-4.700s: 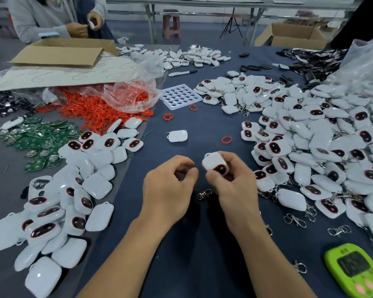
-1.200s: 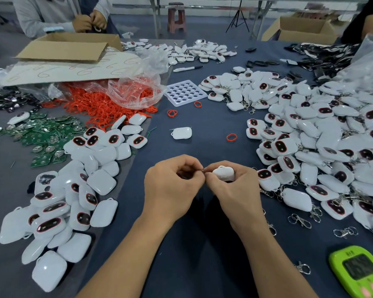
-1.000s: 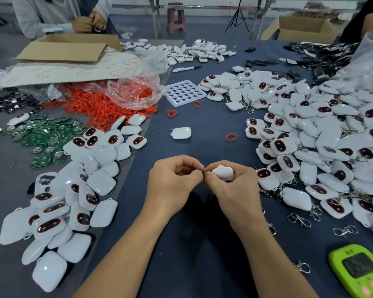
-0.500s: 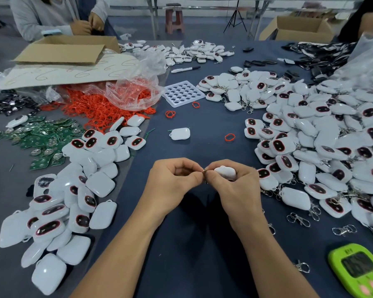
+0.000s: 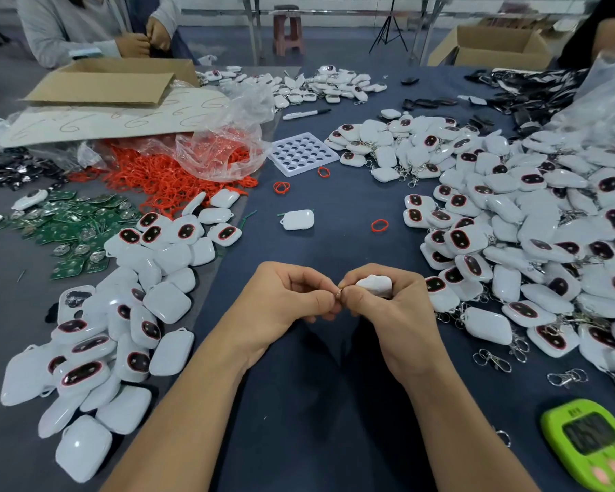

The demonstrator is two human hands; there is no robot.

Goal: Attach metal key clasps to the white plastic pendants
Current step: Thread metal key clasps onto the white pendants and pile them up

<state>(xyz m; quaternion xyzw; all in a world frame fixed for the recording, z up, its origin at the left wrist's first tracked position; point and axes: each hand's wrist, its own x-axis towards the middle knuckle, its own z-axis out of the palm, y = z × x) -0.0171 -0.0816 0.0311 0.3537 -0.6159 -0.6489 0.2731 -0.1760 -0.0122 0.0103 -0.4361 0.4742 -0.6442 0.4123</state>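
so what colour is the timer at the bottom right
Lime green timer, with a dark screen and pink buttons; seen in the head view.

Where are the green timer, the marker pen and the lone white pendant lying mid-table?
green timer (image 5: 589,437): head view, on its dark display.
marker pen (image 5: 303,114): head view, middle of its barrel.
lone white pendant (image 5: 298,220): head view, centre of its shell.

One heap of pendants (image 5: 128,314) lies on the left of the table (image 5: 316,420), a larger heap (image 5: 529,225) on the right. Between them, farther back, lies a tray (image 5: 302,153); a timer (image 5: 590,442) lies at the near right.
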